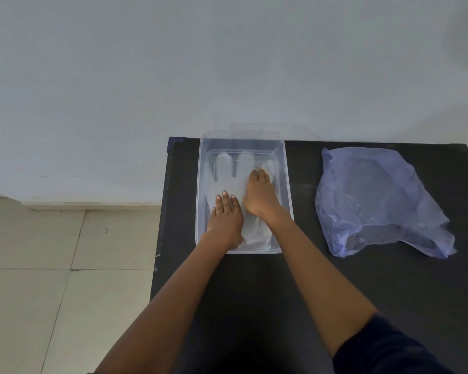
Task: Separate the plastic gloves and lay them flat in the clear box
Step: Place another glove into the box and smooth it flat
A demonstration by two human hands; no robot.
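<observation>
A clear rectangular box [287, 184] stands on the black table at the far edge. A thin clear plastic glove [229, 171] lies flat on the box floor, fingers pointing away from me. My left hand [226, 214] rests palm down on the glove's wrist end, fingers together. My right hand [258, 194] presses flat on the glove's right side, its fingertips near the glove's finger bases. Neither hand grips anything. I cannot tell whether more gloves lie under the top one.
A crumpled bluish plastic bag [378, 201] lies on the black table [335, 279] to the right of the box. A pale wall rises behind the table. Tiled floor [52, 265] lies to the left beyond the table's edge.
</observation>
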